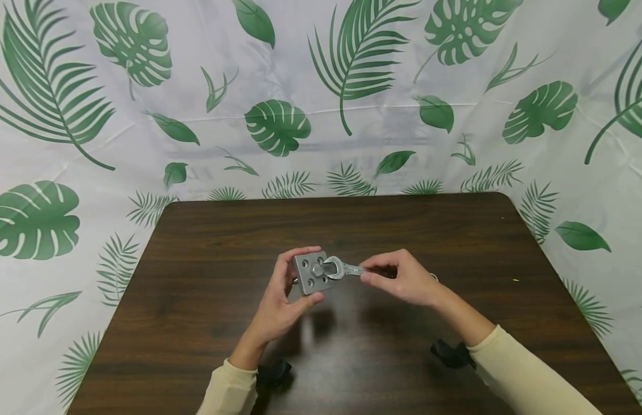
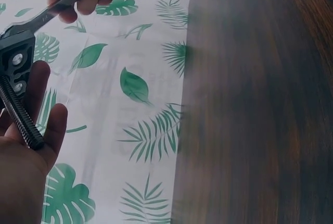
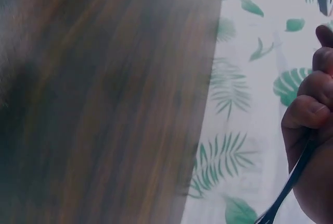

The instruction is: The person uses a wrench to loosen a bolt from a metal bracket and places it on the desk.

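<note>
Metal plate in left hand, wrench in right hand

The two hands are apart, each clamped on its own thing, in the air above the middle of the table, well away from its far edge. The left hand grips the plate by opposite edges, thumb below, probably so that the bolt head stays uncovered and the plate cannot turn. The right hand pinches the wrench's handle, which seems to bring its open end level with the bolt.

Whether the wrench sits on the bolt head, I cannot tell. A threaded rod behind the plate shows mainly in the left wrist view. In the right wrist view, the plate is almost cut off. The table's near edge is out of frame.
</note>
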### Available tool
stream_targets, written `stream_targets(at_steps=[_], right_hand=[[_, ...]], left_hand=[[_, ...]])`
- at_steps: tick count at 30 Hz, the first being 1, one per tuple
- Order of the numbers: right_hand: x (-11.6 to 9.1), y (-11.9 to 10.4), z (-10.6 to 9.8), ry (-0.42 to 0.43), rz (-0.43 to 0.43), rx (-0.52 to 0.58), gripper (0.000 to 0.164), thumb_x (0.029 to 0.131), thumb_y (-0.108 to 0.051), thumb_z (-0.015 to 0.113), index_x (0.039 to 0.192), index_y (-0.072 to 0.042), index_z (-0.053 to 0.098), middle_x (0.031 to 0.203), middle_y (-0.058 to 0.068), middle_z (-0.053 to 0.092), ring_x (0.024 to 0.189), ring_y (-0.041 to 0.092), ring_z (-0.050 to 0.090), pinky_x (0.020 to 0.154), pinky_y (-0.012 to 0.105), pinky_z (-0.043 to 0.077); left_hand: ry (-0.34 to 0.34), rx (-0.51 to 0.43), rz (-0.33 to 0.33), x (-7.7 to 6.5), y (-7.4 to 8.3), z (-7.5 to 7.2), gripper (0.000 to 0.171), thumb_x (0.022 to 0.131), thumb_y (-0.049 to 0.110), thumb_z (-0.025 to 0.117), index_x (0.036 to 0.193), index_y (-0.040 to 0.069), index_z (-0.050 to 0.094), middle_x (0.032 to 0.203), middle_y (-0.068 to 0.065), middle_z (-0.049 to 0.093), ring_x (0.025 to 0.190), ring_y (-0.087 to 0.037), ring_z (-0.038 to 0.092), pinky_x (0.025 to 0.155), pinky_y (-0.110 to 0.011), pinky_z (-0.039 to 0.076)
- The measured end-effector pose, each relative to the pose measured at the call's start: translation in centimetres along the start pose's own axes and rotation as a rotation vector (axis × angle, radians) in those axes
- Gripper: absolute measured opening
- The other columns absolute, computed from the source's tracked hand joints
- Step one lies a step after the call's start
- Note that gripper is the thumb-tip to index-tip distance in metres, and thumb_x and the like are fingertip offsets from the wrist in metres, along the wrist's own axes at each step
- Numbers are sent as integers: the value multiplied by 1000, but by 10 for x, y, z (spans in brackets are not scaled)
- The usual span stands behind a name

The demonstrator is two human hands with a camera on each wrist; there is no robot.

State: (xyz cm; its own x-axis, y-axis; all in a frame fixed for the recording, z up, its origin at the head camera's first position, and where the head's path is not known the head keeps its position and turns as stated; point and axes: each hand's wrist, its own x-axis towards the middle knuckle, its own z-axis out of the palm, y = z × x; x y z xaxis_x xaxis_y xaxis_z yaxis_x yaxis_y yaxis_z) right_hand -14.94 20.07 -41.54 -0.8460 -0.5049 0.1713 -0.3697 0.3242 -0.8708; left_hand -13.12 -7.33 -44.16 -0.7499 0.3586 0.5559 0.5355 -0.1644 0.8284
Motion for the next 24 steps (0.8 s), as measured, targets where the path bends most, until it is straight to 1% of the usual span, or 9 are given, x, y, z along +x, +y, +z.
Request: stream_targets(at_steps=[1,2,4,6,10,13,16,18,24], right_hand=[[-2,-2,2,8,17,-4,12,91,-12,70,102,-11,75,82,1,68,65,16,52,55,26,43],[-4,-4,4,16,37,-3,12,91,-14,70,102,-12,75,81,1,67,64,15,51,54,26,42],[-9,-9,11,47,72,5,10,92,-17,70,101,-16,74,79,-1,65,62,13,49,53,26,40],[-13,-16,20,91,108,24,9,93,-20,69,100,-17,74,76,2,63,60,11,47,51,25,39],[-21,-29,39,180,174,76,12,94,-19,68,100,-10,72,74,7,62,58,9,45,50,24,36],[-27,-37,49,207,217,112,16,96,-17,65,103,-4,69,72,4,57,57,8,43,50,23,35],[-32,-45,57,202,238,157,17,97,-15,62,105,-1,67,69,0,51,55,7,41,48,23,33],[-34,-50,61,181,242,201,19,97,-14,61,108,1,65,68,0,48,53,6,40,46,22,32],[-38,-62,70,87,324,422,23,101,-11,53,117,6,57,71,4,48,48,7,38,42,20,32]], left_hand=[[10,2,3,0,-2,-1,77,80,-10,74,143,3,33,143,-19,45,112,-26,58,88,-30,46],[22,3,-2,1,1,0,77,79,-12,74,142,1,33,143,-19,46,112,-26,58,89,-29,45],[45,5,-8,1,0,0,78,78,-16,72,142,2,33,144,-17,46,115,-28,56,92,-29,44],[74,10,-2,3,3,1,78,76,-20,71,141,-2,32,143,-20,45,117,-28,56,94,-29,43],[124,33,9,6,13,3,76,75,-20,71,139,-9,31,142,-26,45,115,-25,56,95,-28,42],[145,55,7,9,21,5,74,75,-20,72,137,-13,31,140,-29,44,113,-24,56,95,-27,42],[152,73,11,9,22,5,74,76,-18,72,137,-13,31,141,-29,44,113,-24,56,95,-28,42],[154,85,23,9,22,6,74,76,-18,72,137,-12,31,140,-28,44,113,-25,56,95,-28,42],[157,115,88,10,19,8,77,74,-20,74,137,-15,30,139,-29,44,114,-32,55,96,-29,43]])
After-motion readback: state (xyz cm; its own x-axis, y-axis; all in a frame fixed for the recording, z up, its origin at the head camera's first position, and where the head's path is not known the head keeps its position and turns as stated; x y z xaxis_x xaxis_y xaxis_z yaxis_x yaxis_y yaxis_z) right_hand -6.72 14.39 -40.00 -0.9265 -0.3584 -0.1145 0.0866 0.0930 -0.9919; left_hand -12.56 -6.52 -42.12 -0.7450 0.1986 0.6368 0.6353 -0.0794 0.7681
